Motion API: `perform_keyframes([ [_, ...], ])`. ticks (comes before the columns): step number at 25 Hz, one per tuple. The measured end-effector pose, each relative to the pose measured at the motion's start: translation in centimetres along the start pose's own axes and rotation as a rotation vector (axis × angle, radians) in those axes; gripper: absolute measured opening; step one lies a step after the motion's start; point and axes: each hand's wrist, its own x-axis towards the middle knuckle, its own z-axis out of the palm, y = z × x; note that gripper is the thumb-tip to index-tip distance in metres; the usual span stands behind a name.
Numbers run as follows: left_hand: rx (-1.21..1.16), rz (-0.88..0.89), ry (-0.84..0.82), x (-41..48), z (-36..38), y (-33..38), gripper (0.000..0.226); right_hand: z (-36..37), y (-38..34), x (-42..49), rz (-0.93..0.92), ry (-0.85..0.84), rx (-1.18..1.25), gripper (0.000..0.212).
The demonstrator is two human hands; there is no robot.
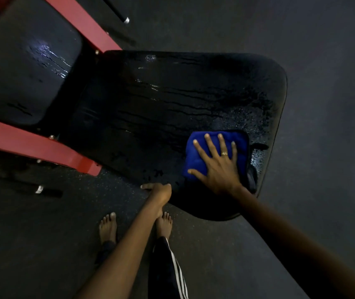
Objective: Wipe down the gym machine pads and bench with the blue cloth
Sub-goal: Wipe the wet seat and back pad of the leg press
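Dark speckled floor (323,61) — a red frame beam (32,145) at left, a chrome-banded black bar (42,189) just below it; bare feet (107,226), striped trousers (170,268).

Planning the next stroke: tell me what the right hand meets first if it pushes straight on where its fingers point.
Only wet pad. The right hand, flat on the cloth, points toward its far edge; nothing lies in that line, as far as this dim view shows.
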Motion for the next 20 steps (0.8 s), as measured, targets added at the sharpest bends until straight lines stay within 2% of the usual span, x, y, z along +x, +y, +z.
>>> perform_keyframes([
  [3, 0.021, 0.081, 0.052, 0.5, 0.5, -0.7, 0.088, -1.5, 1.8, 5.1, 0.2, 0.015, 0.021, 0.084],
  [5, 0.089, 0.092, 0.066, -0.5, 0.8, -0.9, 0.086, -2.3, 1.9, 6.3, 0.26, -0.01, 0.038, 0.08],
  [8, 0.093, 0.062, 0.062, -1.0, 0.7, -0.8, 0.08, -1.8, -0.2, 1.1, 0.065, -0.093, 0.116, 0.077],
  [11, 0.106, 0.063, 0.075, -2.0, 0.6, -0.8, 0.083, -0.5, -1.3, -5.6, -0.191, -0.11, 0.041, 0.078],
  [13, 0.094, 0.055, 0.106, -2.2, 0.9, -0.8, 0.087, -1.3, 1.7, -3.1, -0.248, -0.072, -0.008, 0.072],
  [15, 0.102, 0.056, 0.145, -2.8, 1.0, -0.5, 0.088, -2.8, 5.5, 2.0, -0.1, -0.008, -0.086, 0.07],
  [18, 0.113, 0.061, 0.152, -3.1, 1.1, -0.4, 0.088, -5.4, 11.1, 8.5, 0.205, 0.056, -0.038, 0.069],
  [20, 0.112, 0.053, 0.147, -3.2, 1.1, -0.2, 0.087, -5.4, 10.1, 8.7, 0.271, 0.072, -0.008, 0.069],
])
